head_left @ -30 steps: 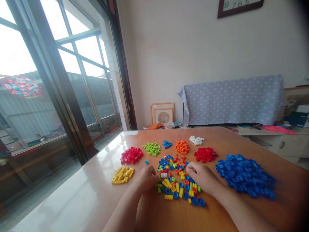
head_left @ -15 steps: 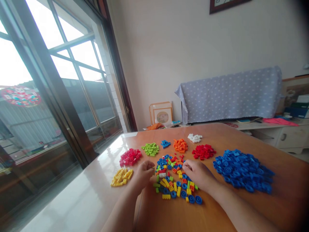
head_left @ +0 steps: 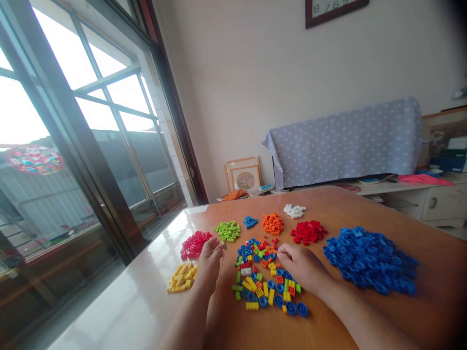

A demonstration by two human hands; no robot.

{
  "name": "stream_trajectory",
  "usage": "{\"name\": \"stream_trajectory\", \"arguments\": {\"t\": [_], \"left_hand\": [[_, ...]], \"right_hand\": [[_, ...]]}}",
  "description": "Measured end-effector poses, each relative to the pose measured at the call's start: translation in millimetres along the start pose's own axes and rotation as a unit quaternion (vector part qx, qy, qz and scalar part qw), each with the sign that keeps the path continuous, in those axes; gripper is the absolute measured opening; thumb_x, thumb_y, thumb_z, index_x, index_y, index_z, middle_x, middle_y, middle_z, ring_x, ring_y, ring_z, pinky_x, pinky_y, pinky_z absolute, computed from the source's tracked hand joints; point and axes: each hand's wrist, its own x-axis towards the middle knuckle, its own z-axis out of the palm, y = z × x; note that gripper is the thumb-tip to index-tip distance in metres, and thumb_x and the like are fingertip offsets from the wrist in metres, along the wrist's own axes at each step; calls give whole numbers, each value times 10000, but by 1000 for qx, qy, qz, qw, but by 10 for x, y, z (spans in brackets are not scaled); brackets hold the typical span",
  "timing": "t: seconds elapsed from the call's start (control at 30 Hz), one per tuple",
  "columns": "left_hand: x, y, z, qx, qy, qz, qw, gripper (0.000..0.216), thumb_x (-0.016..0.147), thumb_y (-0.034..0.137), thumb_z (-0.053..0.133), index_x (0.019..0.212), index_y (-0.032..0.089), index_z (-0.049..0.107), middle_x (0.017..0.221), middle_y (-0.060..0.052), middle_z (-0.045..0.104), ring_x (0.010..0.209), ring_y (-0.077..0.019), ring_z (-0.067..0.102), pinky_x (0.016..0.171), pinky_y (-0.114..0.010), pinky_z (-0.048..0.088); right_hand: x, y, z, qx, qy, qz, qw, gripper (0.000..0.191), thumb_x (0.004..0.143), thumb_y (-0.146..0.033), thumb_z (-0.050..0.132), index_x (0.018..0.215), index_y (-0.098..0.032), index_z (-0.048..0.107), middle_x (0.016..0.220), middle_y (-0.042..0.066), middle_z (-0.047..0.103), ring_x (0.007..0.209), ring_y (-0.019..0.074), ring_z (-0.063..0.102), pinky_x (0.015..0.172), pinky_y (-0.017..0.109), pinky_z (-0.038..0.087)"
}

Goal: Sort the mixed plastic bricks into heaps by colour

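My left hand (head_left: 210, 262) is above the table, between the pink brick pile (head_left: 194, 244) and the mixed toy bricks (head_left: 255, 277). Its fingers are pinched, and a tiny light-green piece, seemingly a toy brick, shows at the tips. The green brick pile (head_left: 227, 231) lies just beyond. My right hand (head_left: 297, 262) is curled closed at the right edge of the mixed bricks, close to some orange ones. Whatever its fingers hold, if anything, is hidden. Yellow bricks (head_left: 182, 277) lie left of my left wrist.
Beyond the mixed bricks are small blue (head_left: 250, 222), orange (head_left: 273, 223), white (head_left: 294, 210) and red (head_left: 308, 232) piles. A large blue pile (head_left: 368, 260) lies to the right on the wooden table (head_left: 321, 328). A glass door (head_left: 120, 121) is at the left.
My left hand has moved left and slightly up, away from the mixed bricks towards the pink and green piles. My right hand stays nearly in place. The view has tilted slightly.
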Motion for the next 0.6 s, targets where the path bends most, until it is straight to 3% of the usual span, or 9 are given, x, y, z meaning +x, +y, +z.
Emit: {"name": "stream_trajectory", "arguments": {"t": [0.17,0.37,0.47,0.6], "left_hand": [[40,-43,-82,87,53,47,994,382,810,201,533,1192,186,532,1156,-121,670,1039,-219,656,891,-374,503],[91,-89,-197,260,92,148,950,382,867,190,467,1245,202,516,1092,-78,713,1062,-212,648,944,-366,467],[68,-79,-199,333,87,150,927,369,869,161,434,1219,210,540,1079,-74,721,1052,-215,650,909,-346,466],[-5,0,-147,438,63,101,891,353,865,166,440,1187,219,575,1068,-67,734,1025,-219,654,848,-316,453]], "right_hand": [[7,10,-25,-2,-3,-3,1000,231,916,-318,449,779,-224,610,725,-9,667,686,147,595,623,246,328],[-3,-20,-54,-22,1,-15,1000,246,928,-314,436,797,-225,625,745,2,668,701,149,594,616,246,316],[-16,-34,-75,-25,-1,-16,1000,243,927,-307,436,802,-221,626,767,10,675,713,148,598,619,243,317],[-29,-37,-93,-20,-2,-19,1000,230,921,-305,445,800,-220,622,779,11,680,718,147,599,621,237,320]]}}
